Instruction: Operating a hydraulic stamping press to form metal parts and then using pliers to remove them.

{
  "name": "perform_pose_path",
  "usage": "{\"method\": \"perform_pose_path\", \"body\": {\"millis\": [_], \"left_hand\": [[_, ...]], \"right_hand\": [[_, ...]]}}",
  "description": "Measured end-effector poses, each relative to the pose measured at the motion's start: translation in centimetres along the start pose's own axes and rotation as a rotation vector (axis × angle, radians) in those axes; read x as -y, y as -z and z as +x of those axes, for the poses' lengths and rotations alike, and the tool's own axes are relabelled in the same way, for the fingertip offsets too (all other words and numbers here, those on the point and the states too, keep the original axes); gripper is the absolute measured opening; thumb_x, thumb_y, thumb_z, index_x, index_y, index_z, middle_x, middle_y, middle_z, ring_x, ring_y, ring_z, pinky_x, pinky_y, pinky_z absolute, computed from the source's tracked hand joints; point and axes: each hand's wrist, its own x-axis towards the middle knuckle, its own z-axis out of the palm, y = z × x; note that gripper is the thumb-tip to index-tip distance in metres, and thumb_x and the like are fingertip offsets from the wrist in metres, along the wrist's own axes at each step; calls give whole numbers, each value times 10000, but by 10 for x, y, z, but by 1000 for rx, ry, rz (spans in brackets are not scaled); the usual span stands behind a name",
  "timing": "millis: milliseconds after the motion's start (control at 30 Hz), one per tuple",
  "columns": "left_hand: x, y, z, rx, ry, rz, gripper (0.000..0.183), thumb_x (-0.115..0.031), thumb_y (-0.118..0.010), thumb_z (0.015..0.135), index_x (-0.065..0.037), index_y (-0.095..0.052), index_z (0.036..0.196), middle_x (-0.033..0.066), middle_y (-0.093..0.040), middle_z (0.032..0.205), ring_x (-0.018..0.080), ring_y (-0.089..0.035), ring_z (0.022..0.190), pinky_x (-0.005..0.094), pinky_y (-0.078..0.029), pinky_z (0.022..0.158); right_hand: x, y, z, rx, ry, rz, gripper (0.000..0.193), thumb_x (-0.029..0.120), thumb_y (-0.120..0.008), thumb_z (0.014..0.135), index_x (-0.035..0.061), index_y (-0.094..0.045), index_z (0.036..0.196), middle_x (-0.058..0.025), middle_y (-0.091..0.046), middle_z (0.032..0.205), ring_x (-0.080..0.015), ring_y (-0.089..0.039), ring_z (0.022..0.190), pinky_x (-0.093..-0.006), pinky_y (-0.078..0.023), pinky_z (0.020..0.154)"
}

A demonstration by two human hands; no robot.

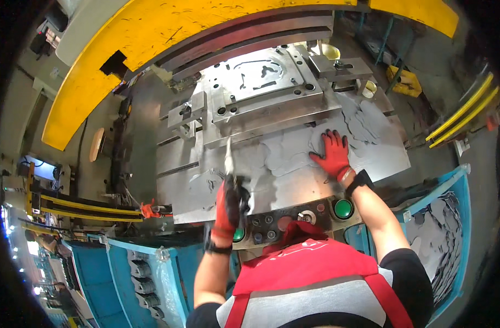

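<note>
My left hand [228, 206], in a red and black glove, is closed around a slender tool with a pale, tapered end [229, 157]. Blur hides the tool's exact kind. Its tip points away from me, close to the front edge of the steel die [272, 112]. My right hand [335, 155], in a matching red glove, rests with fingers spread on the metal press bed [304, 188], right of the tool. Wet-looking grey patches [285, 156] spread over the bed near both hands. Flat cut-out shapes mark the die's bright top plate [259, 72].
A yellow press guard [168, 33] arches overhead. Clamp blocks [187, 112] flank the die. Along the bed's front runs a control panel with a green button [343, 208]. Blue bins stand either side of me; the right bin [464, 218] holds grey sheet pieces, the left [110, 262] stacked metal parts.
</note>
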Motion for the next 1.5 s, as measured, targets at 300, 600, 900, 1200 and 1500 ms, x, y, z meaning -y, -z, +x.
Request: {"method": "perform_pose_path", "body": {"millis": [300,600,900,1200,1500], "left_hand": [[-42,-61,164,143,62,-154,492,-554,-404,879,-95,-524,751,-11,-455,519,87,-404,385,223,-328,351],[-50,-29,87,22,10,-164,463,-567,-403,874,-133,-543,793,-23,-470,559,72,-377,377,209,-298,343],[-4,41,-60,-283,180,-265,473,-542,-422,879,-80,-507,818,-22,-432,531,55,-351,357,192,-280,339],[67,77,-109,-456,299,-365,450,-497,-435,890,-71,-511,769,-24,-425,508,68,-377,344,201,-313,319],[111,98,-95,-415,152,-135,311,-320,-414,906,-59,-547,803,11,-490,541,101,-438,374,241,-360,334]], "right_hand": [[2,16,-19,112,82,-7,869,508,-669,629,4,-358,1265,-187,-319,1355,-367,-248,1280,-527,-142,1054],[6,26,-47,-7,322,43,660,288,-666,669,66,-427,1242,-175,-444,1230,-377,-388,1170,-483,-306,992],[-19,35,-40,39,357,196,545,127,-605,731,90,-450,1252,-195,-488,1221,-363,-458,1138,-431,-391,937],[-39,98,-13,-344,-31,763,329,63,-545,808,60,-579,1136,-71,-633,998,-131,-599,885,-266,-455,795],[-4,126,47,-372,139,949,276,142,-493,874,13,-581,1102,-40,-616,1008,-136,-568,916,-269,-436,819]]}}
